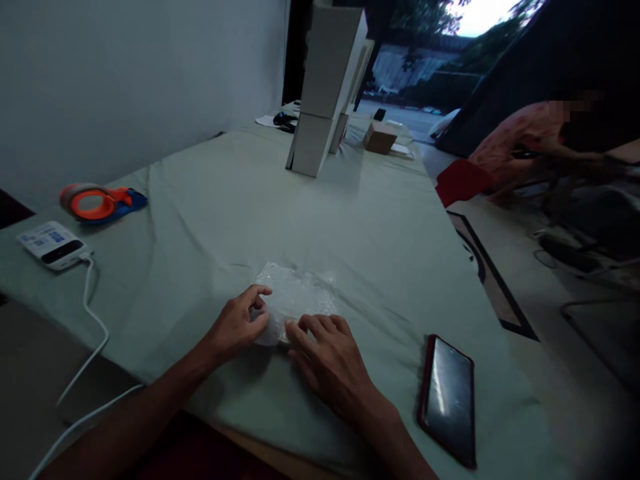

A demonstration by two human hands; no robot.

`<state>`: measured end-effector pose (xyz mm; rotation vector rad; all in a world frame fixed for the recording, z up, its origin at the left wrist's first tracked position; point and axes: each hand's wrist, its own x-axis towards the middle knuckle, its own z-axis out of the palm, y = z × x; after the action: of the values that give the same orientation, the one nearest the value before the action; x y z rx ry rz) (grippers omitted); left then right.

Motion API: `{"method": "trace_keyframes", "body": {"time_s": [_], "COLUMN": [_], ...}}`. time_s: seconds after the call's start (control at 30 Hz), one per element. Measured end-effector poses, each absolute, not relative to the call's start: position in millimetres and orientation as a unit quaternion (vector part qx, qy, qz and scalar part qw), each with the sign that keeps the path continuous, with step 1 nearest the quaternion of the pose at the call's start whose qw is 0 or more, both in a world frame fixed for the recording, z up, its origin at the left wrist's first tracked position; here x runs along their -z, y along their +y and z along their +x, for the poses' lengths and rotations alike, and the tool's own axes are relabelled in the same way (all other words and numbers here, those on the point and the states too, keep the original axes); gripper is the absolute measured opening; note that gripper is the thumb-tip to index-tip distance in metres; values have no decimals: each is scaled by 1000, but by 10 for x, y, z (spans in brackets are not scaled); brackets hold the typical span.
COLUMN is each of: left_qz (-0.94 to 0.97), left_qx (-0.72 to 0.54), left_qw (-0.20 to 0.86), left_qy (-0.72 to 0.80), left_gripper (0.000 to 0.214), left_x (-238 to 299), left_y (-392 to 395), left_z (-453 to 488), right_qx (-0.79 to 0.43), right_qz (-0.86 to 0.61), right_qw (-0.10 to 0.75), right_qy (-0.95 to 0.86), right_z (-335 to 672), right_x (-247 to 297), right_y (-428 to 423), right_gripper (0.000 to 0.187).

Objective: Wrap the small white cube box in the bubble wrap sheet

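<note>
A crinkled, see-through piece of bubble wrap (pixel 295 287) lies on the cloth-covered table in front of me. At its left edge is my left hand (pixel 240 320), index finger and thumb curved around the plastic, with a small gap showing between their tips. My right hand (pixel 330 357) rests over the near edge, its fingers bent down onto the wrap and its thumb low beside the table. Whether anything lies inside the wrap I cannot tell. To the right of my right hand is a phone (pixel 450 397) in a dark red case, screen up.
An orange and blue tape dispenser (pixel 100 203) and a white device (pixel 53 245) with a white cable (pixel 95 320) sit at left. Tall white boxes (pixel 327 80) and a brown box (pixel 380 137) stand farther back. A person (pixel 525 140) is bent over at right.
</note>
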<state>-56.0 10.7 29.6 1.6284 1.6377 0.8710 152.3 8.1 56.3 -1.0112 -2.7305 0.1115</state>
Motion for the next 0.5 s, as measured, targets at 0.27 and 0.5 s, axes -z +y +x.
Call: {"method": "trace_keyframes", "body": {"time_s": [0.27, 0.5], "left_qz": [671, 608], "left_qx": [-261, -145], "left_qw": [144, 230], "left_qy": [679, 746], "left_gripper": [37, 42], "left_x": [-186, -320], "left_y": [65, 40], "left_z": [-681, -774], "right_qx": [39, 58], "right_qz": [-356, -358], "right_qw": [108, 103], "right_qy": [-927, -926], "right_z": [1420, 1406], "right_x": [-467, -482], "right_y": [100, 91], "right_gripper": [27, 23]}}
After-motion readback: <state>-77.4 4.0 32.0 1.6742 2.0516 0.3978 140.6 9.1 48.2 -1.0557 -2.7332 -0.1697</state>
